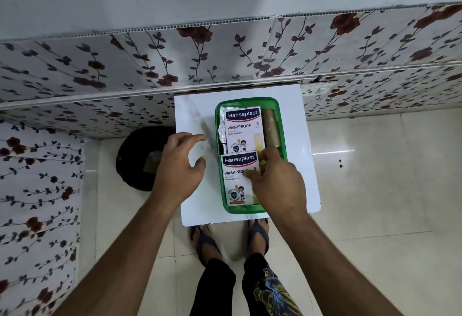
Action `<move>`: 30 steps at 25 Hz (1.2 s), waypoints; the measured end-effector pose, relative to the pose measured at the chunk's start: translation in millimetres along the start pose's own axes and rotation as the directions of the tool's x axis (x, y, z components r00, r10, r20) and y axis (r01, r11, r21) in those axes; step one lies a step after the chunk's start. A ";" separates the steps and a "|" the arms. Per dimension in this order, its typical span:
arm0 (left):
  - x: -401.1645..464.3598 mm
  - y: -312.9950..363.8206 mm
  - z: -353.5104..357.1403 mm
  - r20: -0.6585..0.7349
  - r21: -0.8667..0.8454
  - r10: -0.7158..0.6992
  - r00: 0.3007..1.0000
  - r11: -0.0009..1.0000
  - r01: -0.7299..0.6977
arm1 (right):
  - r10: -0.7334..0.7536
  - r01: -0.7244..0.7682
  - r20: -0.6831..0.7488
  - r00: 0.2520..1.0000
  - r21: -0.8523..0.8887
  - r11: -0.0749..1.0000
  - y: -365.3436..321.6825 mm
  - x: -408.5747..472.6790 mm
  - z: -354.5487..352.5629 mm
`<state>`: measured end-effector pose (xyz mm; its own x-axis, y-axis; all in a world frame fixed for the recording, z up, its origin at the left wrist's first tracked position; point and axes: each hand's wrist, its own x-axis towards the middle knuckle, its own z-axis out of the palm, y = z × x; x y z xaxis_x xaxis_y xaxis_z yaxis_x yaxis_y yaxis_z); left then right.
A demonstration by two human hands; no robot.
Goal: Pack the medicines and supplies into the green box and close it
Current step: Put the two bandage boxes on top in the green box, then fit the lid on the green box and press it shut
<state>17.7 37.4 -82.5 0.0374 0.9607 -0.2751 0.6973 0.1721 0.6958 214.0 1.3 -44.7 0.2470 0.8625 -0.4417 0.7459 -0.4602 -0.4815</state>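
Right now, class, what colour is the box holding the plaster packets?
Green: the box has green walls and rim, clearest in the head view.

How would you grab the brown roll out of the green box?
Pinch the brown roll across its round sides near the middle, coming straight down from above. It lies flat along the right wall of the green box, with a Hansaplast box close on its left, so only its top is open.

Bare-armed person in dark printed trousers

Both forearms are sleeveless; black trousers carry a yellow-and-blue bird-like print on the right leg, and the feet wear dark blue flip-flop sandals.
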 end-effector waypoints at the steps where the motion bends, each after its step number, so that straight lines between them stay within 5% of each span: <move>1: -1.4 0.0 0.6 0.006 -0.008 -0.004 1.000 1.000 0.004 | -0.014 0.014 0.010 1.000 -0.040 0.999 -1.0 -0.6 0.9; 7: 6.0 -3.0 9.2 0.025 -0.093 -0.224 0.974 0.970 0.225 | 0.010 0.013 -0.290 0.957 0.078 0.997 29.3 0.8 -33.8; 11: 15.6 -0.2 26.9 0.192 -0.098 -0.401 0.896 0.900 0.424 | 0.035 -0.029 0.117 0.993 -0.054 0.998 50.6 10.1 -26.3; 14: 19.4 5.9 38.4 0.202 -0.152 -0.476 0.856 0.848 0.508 | -0.039 0.039 0.070 0.997 0.003 0.999 55.2 15.9 -18.9; 21: 24.2 15.0 50.8 0.164 0.057 -0.431 0.887 0.902 0.428 | 0.022 -0.018 -0.021 1.000 0.187 0.982 70.8 11.6 -43.2; 24: 22.3 24.3 45.8 0.132 -0.010 -0.445 0.886 0.893 0.450 | 0.030 -0.020 -0.051 0.998 0.196 0.980 78.3 12.6 -55.5; 30: -1.7 49.1 -35.6 -0.210 -0.067 -0.348 0.914 0.938 0.341 | 0.007 -0.010 0.026 1.000 0.095 0.995 77.1 19.4 -37.1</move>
<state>26.4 51.9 -24.3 -0.3586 0.8639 -0.3537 0.6188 0.5037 0.6028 299.3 -9.6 -62.3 0.2360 0.8533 -0.4650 0.6811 -0.4866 -0.5472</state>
